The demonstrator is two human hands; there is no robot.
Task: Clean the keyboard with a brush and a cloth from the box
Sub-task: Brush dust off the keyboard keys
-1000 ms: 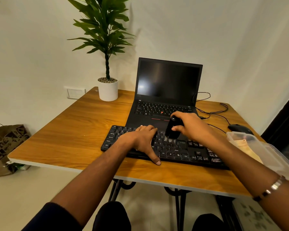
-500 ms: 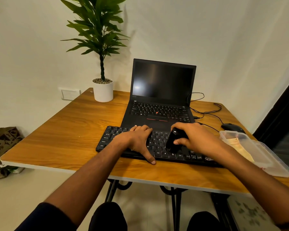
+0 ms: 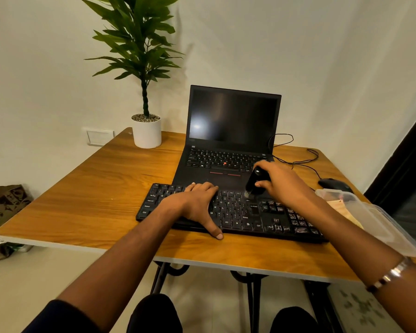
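A black keyboard [image 3: 240, 216] lies across the wooden table [image 3: 99, 188] in front of an open laptop. My left hand [image 3: 197, 204] rests flat on the keyboard's left half, thumb stretched over the front edge. My right hand [image 3: 281, 182] grips a small black brush [image 3: 253, 182], its pale bristles touching the keys at the keyboard's far edge, right of centre. A clear plastic box [image 3: 370, 216] at the table's right edge holds a yellowish cloth [image 3: 339, 205].
The black laptop [image 3: 231, 131] stands open behind the keyboard with its screen dark. A potted plant [image 3: 145, 131] is at the back left. A black mouse [image 3: 334, 185] and its cable lie at the back right. A paper bag [image 3: 3, 212] sits on the floor, left.
My right hand has carried the brush from the keyboard's middle rows up and to the right, to its far edge. The left hand has stayed on the keys.
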